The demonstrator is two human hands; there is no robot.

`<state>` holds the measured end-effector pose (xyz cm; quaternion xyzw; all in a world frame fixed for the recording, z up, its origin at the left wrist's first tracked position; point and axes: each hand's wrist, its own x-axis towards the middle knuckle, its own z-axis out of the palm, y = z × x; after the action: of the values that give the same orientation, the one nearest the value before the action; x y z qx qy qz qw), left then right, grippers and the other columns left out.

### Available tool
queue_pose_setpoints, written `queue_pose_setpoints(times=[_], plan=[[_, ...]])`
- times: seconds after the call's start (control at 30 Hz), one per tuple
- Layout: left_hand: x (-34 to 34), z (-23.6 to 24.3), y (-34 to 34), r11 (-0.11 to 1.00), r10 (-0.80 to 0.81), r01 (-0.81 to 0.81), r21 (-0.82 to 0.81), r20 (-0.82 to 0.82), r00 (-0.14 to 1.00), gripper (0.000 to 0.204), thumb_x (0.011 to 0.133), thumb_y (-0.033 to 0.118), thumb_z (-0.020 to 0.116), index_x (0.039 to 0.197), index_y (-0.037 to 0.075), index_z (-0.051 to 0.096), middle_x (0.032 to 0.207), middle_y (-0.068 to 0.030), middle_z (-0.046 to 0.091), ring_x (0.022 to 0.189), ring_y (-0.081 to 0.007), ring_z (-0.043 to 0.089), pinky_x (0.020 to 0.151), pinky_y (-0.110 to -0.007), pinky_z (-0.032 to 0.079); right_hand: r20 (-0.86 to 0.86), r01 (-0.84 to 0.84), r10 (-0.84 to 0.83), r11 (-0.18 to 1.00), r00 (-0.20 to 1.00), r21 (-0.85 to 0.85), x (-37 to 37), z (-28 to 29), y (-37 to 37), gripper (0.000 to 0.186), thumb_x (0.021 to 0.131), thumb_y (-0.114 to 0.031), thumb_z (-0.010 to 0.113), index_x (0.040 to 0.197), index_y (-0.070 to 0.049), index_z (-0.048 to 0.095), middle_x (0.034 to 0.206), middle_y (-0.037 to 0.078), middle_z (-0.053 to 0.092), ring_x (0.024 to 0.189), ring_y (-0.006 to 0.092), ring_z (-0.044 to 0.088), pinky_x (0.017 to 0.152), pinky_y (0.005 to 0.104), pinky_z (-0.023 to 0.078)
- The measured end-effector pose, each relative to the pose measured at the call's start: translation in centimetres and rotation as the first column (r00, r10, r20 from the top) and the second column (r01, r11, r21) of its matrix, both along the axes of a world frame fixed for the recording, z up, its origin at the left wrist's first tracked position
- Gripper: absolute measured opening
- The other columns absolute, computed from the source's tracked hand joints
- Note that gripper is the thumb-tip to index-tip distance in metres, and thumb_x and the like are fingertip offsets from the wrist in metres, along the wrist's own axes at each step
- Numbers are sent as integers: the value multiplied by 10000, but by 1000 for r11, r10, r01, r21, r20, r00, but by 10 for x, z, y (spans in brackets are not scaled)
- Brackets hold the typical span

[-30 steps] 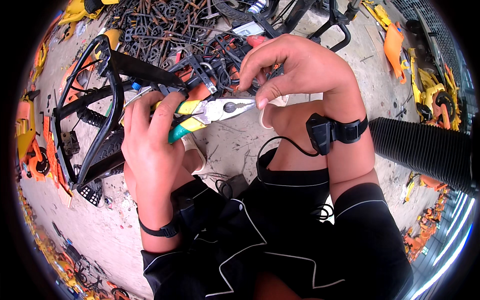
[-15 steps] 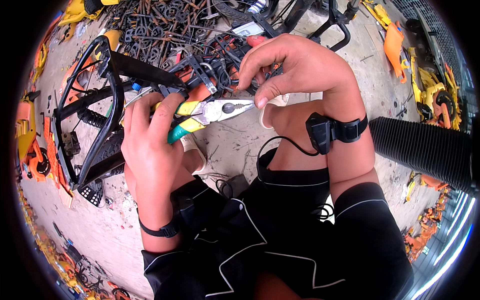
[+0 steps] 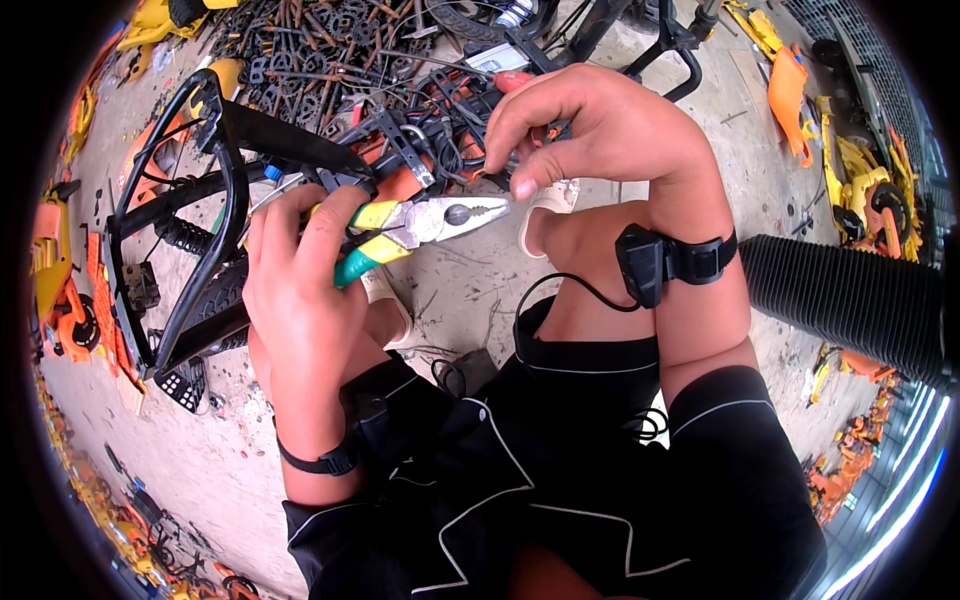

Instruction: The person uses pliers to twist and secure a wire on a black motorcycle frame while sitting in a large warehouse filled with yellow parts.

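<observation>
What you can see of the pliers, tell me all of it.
The pliers have a silver-grey, metal-looking head tapering toward the tip, with a dark oval in its middle. The handle sleeves, yellow and green, look like plastic or rubber and stand apart. The left hand grips them, its fingers hiding part of the handles. The tip points right and slightly up, near the thumb of the right hand; whether it is fully shut is unclear.

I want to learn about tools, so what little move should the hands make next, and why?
Perhaps lower the right hand to steady the yellow-and-green-handled metal pliers: the left hand grips them, while the right thumb is near their tip, apparently not touching.
</observation>
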<state>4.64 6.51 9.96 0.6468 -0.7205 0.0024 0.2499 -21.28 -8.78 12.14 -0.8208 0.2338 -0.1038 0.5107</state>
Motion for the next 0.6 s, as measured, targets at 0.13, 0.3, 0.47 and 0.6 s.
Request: queue_pose_setpoints(times=[0.13,0.3,0.47,0.6], plan=[[3,-5,0,996,26,-2,87,-276,961,571,675,-192,578,1175,67,679,1166,-154,656,1097,-358,629,895,-410,525,53,40,-36,996,998,-81,1,-5,-5,60,909,-21,701,963,0,715,953,72,721,930,211,677,1133,433,405],[3,-9,-3,866,237,337,369,-897,373,712,716,-162,489,1402,26,523,1273,-144,629,1159,-288,644,869,-359,578,51,289,-284,943,957,-166,14,-13,-4,214,931,19,629,1125,-12,713,1085,68,692,904,136,670,835,294,524],[3,-16,-11,785,430,609,112,-806,-406,856,695,-31,513,1534,36,356,1504,-212,480,1377,-382,506,871,-393,610,19,382,-381,923,924,-38,37,-13,3,195,968,-178,704,1075,-16,701,979,76,689,880,152,627,786,303,505],[0,-12,-7,814,371,579,57,-818,-441,867,683,-33,517,1532,15,348,1555,-241,422,1403,-404,472,1049,-451,522,391,567,-449,777,803,-274,70,-9,21,448,954,-2,557,1399,-33,516,1346,113,617,1180,197,599,973,323,468]])
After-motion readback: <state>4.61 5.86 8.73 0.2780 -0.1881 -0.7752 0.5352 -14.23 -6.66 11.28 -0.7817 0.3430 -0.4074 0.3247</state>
